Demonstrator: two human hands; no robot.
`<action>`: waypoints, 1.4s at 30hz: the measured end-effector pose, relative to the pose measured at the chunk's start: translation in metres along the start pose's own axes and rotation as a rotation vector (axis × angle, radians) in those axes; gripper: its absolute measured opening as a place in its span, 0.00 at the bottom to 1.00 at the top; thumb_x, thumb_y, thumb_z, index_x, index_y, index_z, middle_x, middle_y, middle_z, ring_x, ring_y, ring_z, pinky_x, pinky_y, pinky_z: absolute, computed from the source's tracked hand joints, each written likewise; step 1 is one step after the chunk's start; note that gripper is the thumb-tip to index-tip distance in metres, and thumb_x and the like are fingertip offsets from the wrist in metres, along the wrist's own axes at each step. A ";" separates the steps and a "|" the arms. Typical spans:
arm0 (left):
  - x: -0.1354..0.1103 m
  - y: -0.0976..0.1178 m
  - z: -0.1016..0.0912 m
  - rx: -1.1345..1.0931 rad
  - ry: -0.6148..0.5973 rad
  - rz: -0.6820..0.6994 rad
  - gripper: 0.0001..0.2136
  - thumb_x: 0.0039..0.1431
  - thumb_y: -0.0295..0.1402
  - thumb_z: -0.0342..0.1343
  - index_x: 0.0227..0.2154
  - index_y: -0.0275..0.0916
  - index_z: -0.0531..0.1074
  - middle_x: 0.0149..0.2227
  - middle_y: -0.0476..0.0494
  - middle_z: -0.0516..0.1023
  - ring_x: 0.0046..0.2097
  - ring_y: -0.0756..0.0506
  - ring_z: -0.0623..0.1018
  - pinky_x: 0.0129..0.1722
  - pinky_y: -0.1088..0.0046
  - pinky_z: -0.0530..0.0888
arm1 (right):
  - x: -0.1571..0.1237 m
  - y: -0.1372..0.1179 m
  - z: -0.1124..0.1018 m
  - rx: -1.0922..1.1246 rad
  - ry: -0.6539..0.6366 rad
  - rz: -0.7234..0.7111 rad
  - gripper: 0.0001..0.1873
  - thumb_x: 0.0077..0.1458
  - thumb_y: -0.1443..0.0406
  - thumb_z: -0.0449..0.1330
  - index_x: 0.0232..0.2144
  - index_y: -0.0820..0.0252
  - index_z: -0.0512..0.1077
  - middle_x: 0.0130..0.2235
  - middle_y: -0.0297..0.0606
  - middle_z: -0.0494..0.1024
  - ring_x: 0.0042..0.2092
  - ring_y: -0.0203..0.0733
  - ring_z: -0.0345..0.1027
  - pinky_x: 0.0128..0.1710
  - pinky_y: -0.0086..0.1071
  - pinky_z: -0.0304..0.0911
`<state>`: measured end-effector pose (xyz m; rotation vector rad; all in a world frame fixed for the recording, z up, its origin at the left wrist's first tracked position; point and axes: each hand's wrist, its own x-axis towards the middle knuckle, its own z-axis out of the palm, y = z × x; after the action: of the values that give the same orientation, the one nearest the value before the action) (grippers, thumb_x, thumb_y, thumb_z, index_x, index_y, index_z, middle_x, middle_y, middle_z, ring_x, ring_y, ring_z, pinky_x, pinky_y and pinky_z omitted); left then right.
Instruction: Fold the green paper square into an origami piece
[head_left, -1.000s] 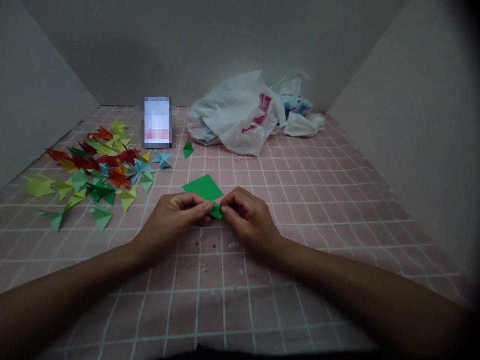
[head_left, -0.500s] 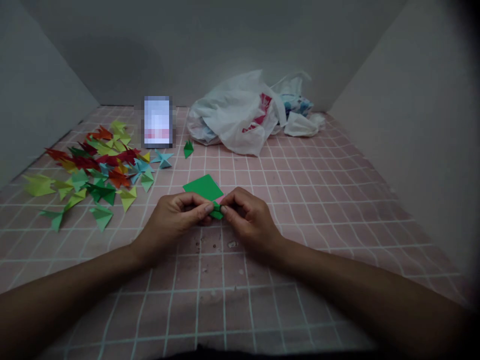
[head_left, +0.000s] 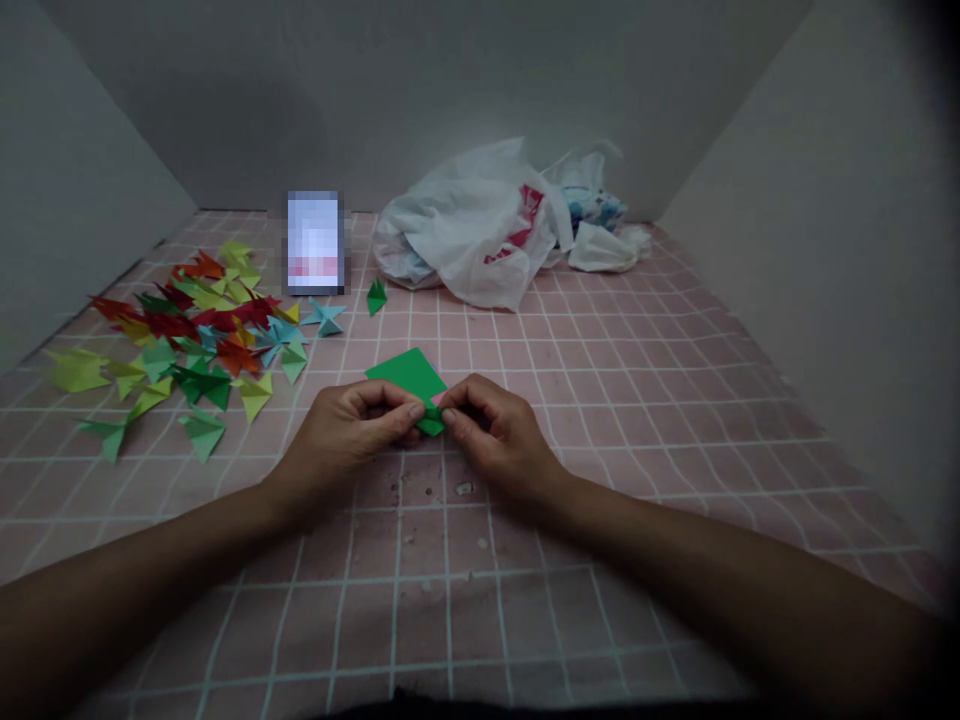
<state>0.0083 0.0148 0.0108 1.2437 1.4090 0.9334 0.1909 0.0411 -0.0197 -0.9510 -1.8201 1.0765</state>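
Both my hands meet over the pink checked mat (head_left: 600, 420). My left hand (head_left: 352, 432) and my right hand (head_left: 491, 432) are closed, their fingertips pinching a small folded green paper piece (head_left: 431, 424) between them. Most of that piece is hidden by the fingers. Just behind it a flat green paper square (head_left: 405, 374) lies on the mat, its near corner touching the hands.
A heap of several folded paper pieces (head_left: 187, 330) in red, green, yellow and blue covers the mat's left side. One green folded piece (head_left: 376, 296) stands alone farther back. A blurred upright card (head_left: 313, 243) and crumpled white plastic bags (head_left: 487, 235) sit along the grey back wall.
My right hand's fingers have shifted slightly up and left on the green piece. Otherwise the hands stay where they were.
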 end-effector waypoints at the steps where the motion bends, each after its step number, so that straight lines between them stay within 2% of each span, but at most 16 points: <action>1: 0.000 0.001 0.000 -0.001 0.003 -0.005 0.07 0.54 0.36 0.64 0.26 0.40 0.78 0.25 0.50 0.79 0.29 0.51 0.76 0.32 0.76 0.72 | 0.000 0.000 0.000 0.001 0.000 0.004 0.05 0.57 0.70 0.57 0.30 0.59 0.69 0.33 0.35 0.74 0.36 0.38 0.68 0.38 0.34 0.62; 7: -0.001 0.001 0.000 0.025 0.022 -0.016 0.08 0.54 0.39 0.63 0.26 0.40 0.79 0.25 0.49 0.80 0.29 0.48 0.77 0.33 0.74 0.74 | 0.001 -0.001 0.000 0.000 -0.005 0.030 0.04 0.57 0.70 0.57 0.30 0.58 0.69 0.33 0.35 0.74 0.36 0.38 0.68 0.37 0.33 0.62; 11: 0.000 0.000 -0.001 -0.003 0.028 -0.034 0.10 0.55 0.41 0.62 0.26 0.40 0.79 0.25 0.48 0.80 0.29 0.48 0.78 0.32 0.74 0.74 | 0.001 -0.001 0.000 -0.026 -0.006 -0.008 0.04 0.58 0.71 0.57 0.30 0.59 0.69 0.33 0.36 0.74 0.36 0.38 0.67 0.37 0.33 0.61; 15: 0.000 0.002 0.000 0.014 0.030 -0.047 0.10 0.54 0.40 0.64 0.24 0.39 0.79 0.24 0.49 0.79 0.28 0.48 0.77 0.31 0.74 0.73 | -0.001 -0.001 0.001 -0.034 0.003 -0.052 0.05 0.58 0.72 0.57 0.30 0.60 0.69 0.33 0.36 0.74 0.36 0.38 0.68 0.38 0.33 0.62; 26: 0.000 0.001 0.000 0.006 0.005 -0.056 0.10 0.53 0.40 0.64 0.27 0.38 0.79 0.26 0.48 0.80 0.30 0.49 0.77 0.33 0.74 0.73 | -0.002 -0.002 0.001 -0.028 -0.002 -0.027 0.05 0.58 0.72 0.57 0.30 0.59 0.69 0.33 0.36 0.75 0.36 0.38 0.68 0.38 0.33 0.62; 42: -0.002 0.000 0.003 0.054 0.042 0.024 0.08 0.54 0.38 0.63 0.26 0.39 0.78 0.25 0.49 0.79 0.29 0.49 0.77 0.32 0.75 0.74 | -0.002 -0.002 0.001 -0.009 -0.013 -0.011 0.05 0.58 0.71 0.57 0.30 0.59 0.68 0.33 0.35 0.74 0.36 0.38 0.67 0.37 0.33 0.62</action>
<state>0.0110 0.0126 0.0107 1.2901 1.4637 0.9484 0.1908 0.0383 -0.0189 -0.9408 -1.8405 1.0711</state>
